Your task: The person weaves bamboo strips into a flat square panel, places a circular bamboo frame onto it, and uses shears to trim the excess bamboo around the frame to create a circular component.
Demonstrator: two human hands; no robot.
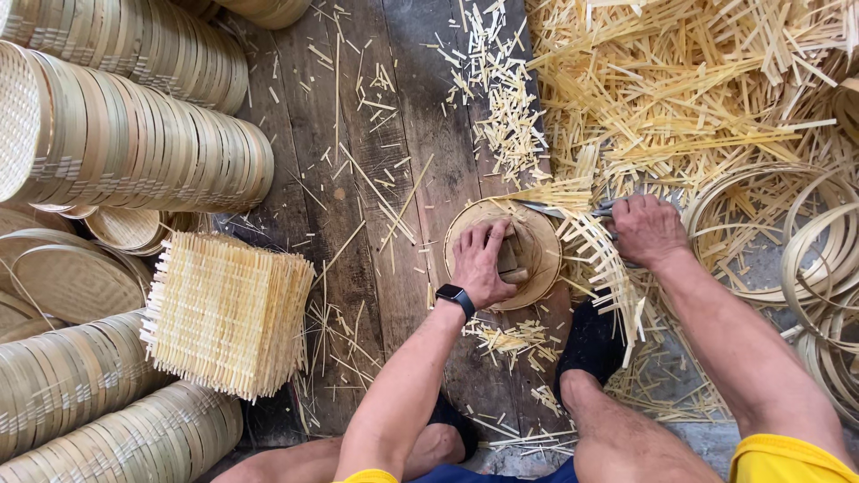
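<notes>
The left hand presses flat on a round woven bamboo lid on the wooden floor. The right hand grips what seems a metal blade, amid pale bamboo offcuts and stacked round bamboo trays.

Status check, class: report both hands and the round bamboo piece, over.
Left hand pressing round woven mat flat. Right hand gripping blade at mat's edge. Bamboo offcuts heaped beyond.
</notes>
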